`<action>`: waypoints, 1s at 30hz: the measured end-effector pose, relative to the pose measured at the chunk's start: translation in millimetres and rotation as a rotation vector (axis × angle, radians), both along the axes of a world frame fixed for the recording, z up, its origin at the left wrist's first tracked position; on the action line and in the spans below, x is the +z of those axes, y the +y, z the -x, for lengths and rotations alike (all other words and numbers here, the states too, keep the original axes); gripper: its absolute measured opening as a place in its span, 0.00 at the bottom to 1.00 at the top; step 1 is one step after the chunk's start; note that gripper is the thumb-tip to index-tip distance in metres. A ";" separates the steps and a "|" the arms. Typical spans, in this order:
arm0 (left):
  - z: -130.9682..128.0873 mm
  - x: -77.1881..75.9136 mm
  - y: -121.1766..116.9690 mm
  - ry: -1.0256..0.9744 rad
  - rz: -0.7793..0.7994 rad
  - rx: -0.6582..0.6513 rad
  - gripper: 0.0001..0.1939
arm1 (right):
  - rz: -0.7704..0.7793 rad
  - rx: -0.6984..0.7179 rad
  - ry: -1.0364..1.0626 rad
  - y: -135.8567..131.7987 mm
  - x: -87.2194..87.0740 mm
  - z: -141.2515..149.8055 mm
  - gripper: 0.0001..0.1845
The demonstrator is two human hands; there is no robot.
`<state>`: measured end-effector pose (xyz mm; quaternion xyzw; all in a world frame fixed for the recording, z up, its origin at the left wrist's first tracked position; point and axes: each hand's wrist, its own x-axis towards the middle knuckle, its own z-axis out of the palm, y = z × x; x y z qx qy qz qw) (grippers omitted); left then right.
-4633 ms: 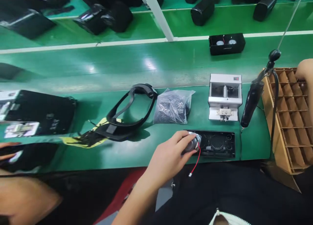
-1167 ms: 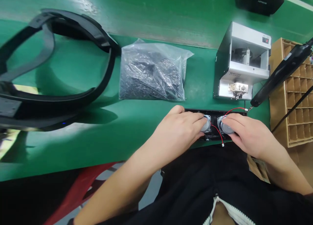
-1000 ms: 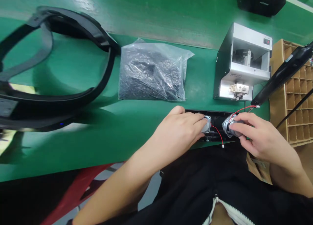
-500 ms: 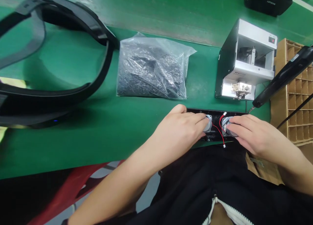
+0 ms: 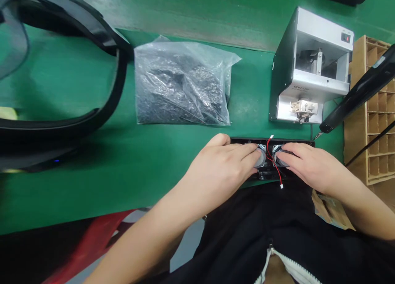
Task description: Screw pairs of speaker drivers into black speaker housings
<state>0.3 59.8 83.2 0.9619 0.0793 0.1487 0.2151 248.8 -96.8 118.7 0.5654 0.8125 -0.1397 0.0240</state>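
Two speaker drivers [image 5: 261,157] [image 5: 278,154], two hands [image 5: 224,162] [image 5: 305,165]

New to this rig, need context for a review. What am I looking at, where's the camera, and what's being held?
This is a view from a camera worn on a person's head, looking down at their bare hands. The left hand and right hand press on a left speaker and a right speaker, which sit on a black panel. A red wire runs between them. The green bench holds a plastic bag of black parts and what looks like a screw feeder.
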 end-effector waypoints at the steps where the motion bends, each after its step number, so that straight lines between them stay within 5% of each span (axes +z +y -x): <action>1: 0.0 -0.2 -0.1 -0.011 -0.007 0.002 0.12 | -0.013 0.003 0.005 -0.8 -0.7 -0.2 0.21; 8: 0.2 -0.8 0.0 -0.045 -0.051 0.000 0.17 | -0.079 0.014 -0.025 1.8 1.9 7.9 0.20; 21: -0.6 0.4 -1.0 0.006 -0.030 -0.001 0.09 | -0.138 -0.021 -0.090 -5.3 6.6 9.2 0.24; 30: -3.3 4.9 -1.2 0.029 -0.051 0.000 0.09 | -0.181 -0.035 -0.006 -6.2 3.8 5.4 0.16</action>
